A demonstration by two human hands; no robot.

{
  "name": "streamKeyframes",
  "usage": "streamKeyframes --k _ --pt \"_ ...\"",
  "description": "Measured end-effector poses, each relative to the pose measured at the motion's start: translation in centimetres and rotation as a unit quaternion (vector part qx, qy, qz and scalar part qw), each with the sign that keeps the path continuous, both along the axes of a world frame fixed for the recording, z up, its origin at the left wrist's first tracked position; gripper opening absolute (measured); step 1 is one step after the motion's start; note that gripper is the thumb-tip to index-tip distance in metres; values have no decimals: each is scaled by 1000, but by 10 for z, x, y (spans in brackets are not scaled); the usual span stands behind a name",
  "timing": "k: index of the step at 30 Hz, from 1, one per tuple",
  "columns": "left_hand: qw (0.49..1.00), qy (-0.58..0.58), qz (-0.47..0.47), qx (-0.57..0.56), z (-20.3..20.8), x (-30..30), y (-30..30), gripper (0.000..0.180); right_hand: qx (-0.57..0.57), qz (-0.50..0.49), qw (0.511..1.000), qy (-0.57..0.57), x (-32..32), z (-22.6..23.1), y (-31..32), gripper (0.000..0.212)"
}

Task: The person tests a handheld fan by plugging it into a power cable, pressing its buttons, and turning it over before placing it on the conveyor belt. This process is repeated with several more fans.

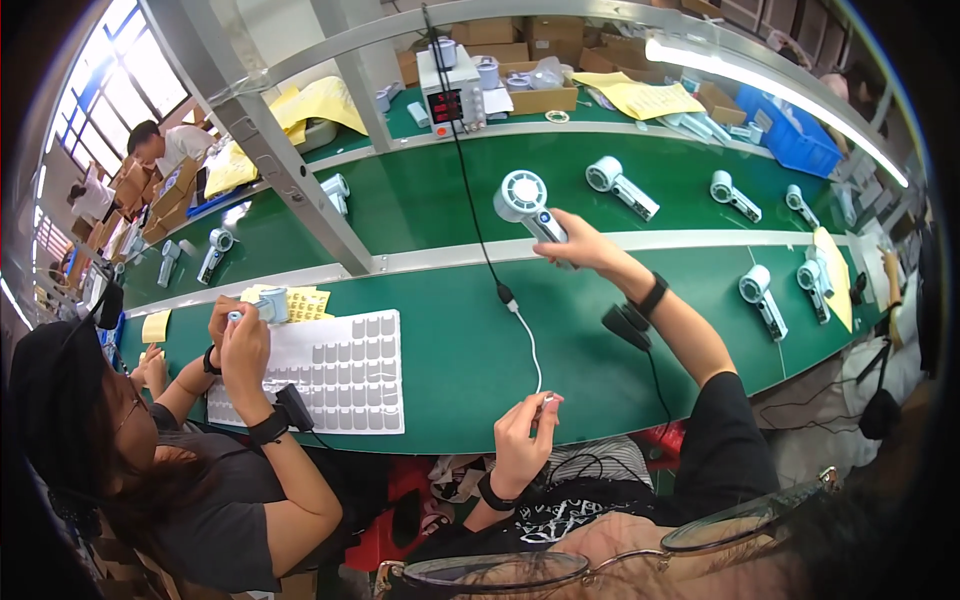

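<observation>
My right hand (582,246) is stretched out over the green belt and grips the handle of a white hand-held fan (524,200), its round head pointing away from me. My left hand (524,428) sits near the table's front edge and pinches the plug end of a white cable (530,352). That cable joins a black lead (470,200) running up to a power supply (452,92) on the far shelf. Both wrists wear black bands.
Several more white fans (620,185) lie along the green conveyor (420,200) and the near bench. A co-worker at my left holds a small part (262,310) over a white tray of grey pieces (345,372). Yellow sheets, boxes and a blue bin (795,135) stand behind.
</observation>
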State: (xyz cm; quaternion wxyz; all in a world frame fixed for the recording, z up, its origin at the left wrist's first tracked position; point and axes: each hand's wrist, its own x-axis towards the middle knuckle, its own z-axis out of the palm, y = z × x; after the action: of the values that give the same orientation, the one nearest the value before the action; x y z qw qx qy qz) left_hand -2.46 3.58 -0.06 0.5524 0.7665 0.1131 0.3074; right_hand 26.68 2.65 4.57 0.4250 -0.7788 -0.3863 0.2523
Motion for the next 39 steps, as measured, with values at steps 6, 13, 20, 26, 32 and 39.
streamKeyframes --k 6,13,20,26,32,39 --pt "992 16 -104 -65 4 13 -14 15 185 -10 943 276 -70 0 -84 41" --pt "988 16 -128 -87 4 29 -27 14 304 -39 874 376 -124 -5 -103 40" --pt "993 3 -92 -78 7 32 -35 14 335 -46 830 443 -138 -17 -101 39" --pt "998 -7 -33 -55 5 36 -39 15 311 -107 843 426 -147 -21 -95 39" --pt "997 20 -22 -67 -1 33 -36 17 358 -109 882 288 -159 -34 -85 41" --pt "988 43 -51 -137 -2 27 -32 19 364 -67 898 239 -162 -38 -86 49"
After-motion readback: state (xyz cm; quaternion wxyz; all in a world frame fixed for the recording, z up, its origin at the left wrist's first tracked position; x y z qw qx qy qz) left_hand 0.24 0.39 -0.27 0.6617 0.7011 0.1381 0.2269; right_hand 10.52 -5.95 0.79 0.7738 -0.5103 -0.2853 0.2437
